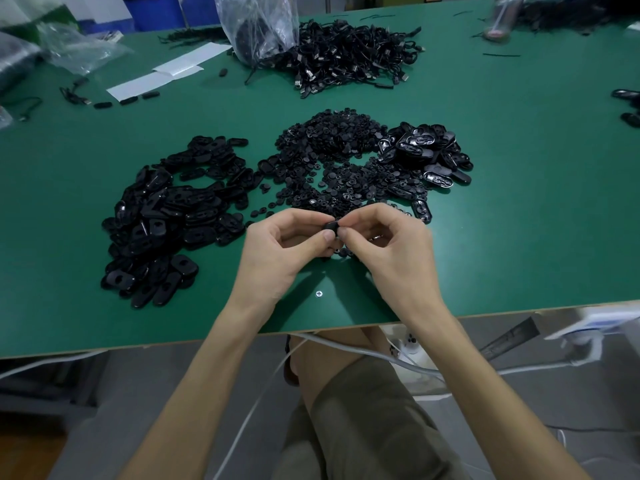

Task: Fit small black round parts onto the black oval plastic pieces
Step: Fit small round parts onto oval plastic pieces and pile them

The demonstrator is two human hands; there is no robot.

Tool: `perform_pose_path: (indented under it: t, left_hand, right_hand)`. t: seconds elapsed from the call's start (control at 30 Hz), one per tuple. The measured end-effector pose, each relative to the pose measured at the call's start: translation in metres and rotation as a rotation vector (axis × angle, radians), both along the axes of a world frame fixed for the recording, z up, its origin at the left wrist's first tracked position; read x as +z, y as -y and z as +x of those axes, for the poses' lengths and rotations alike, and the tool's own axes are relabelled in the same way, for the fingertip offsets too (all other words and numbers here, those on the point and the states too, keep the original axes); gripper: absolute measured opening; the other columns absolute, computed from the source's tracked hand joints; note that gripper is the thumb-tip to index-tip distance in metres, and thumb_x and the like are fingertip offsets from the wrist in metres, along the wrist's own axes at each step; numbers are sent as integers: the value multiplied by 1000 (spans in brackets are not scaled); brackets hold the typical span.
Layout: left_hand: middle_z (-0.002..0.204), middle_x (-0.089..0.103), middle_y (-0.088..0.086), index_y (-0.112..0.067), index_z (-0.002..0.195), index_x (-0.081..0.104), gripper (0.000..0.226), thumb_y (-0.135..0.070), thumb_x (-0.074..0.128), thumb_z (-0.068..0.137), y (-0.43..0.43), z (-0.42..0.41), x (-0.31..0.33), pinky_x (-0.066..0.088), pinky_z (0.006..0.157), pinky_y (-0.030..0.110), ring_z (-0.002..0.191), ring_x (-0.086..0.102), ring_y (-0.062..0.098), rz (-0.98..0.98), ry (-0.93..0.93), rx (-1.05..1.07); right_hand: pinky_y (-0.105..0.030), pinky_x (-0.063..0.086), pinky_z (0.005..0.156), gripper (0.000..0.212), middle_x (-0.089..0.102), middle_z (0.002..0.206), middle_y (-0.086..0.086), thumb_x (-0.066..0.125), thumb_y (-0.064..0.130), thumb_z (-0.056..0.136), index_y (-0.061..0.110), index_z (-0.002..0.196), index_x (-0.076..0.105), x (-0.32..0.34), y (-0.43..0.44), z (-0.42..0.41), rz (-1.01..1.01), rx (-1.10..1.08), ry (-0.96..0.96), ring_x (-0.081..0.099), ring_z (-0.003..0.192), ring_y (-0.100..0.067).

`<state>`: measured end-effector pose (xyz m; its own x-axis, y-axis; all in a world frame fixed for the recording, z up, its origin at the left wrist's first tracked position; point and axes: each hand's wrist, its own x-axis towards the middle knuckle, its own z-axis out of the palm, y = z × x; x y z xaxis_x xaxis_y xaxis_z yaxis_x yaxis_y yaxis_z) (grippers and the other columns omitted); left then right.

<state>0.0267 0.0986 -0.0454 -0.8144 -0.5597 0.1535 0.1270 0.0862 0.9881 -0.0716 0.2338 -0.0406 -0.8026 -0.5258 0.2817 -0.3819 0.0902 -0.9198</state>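
My left hand [277, 247] and my right hand [388, 247] meet above the green table [519, 202], near its front edge. Between their fingertips sits one black oval plastic piece [330, 227]; both hands pinch it with thumb and fingers. Whether a small round part is in the pinch is hidden by the fingers. A heap of small black round parts [332, 161] lies just beyond the hands. Left of it spreads a big pile of black oval pieces [173, 216]. A smaller pile of glossy oval pieces [426, 150] lies to the right.
A tangle of black cables [349, 57] and a clear plastic bag [259, 26] stand at the back. White paper strips [166, 72] lie back left. A screw head [319, 293] shows near the table's front edge. White cords [363, 351] hang below it.
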Motion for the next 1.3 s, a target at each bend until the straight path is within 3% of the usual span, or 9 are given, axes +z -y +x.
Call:
perform_pose_path:
  t: [0.5,0.77,1.07,1.3]
  left_hand:
    - [99,79,10,-3,108,72,20,3,76,89,0,1,2,61,84,29,90,78,25,-19,4,4]
    - [94,80,11,-1,103,71,17,6,76,88,-3,0,3,61,79,26,84,78,22,-3,4,-13]
    - [97,80,12,1,103,71,18,1,79,87,-2,2,3,62,80,28,90,79,28,31,28,20]
    - [101,79,14,-1,103,71,18,0,79,88,-2,2,3,63,87,36,93,79,29,29,44,-5]
  right_hand:
    - [-8,40,76,7,63,91,1,81,12,86,15,92,80,5,1,9,66,-1,-238,58,85,-8]
    - [-12,43,72,7,64,89,4,79,11,88,17,91,78,6,0,5,36,-35,-130,61,82,-8]
    - [-6,38,73,4,64,90,3,75,13,91,16,93,73,3,4,7,84,-69,-194,58,86,-3]
    - [-15,49,73,3,71,88,6,75,15,92,16,95,74,3,3,8,77,-98,-162,65,79,-6]
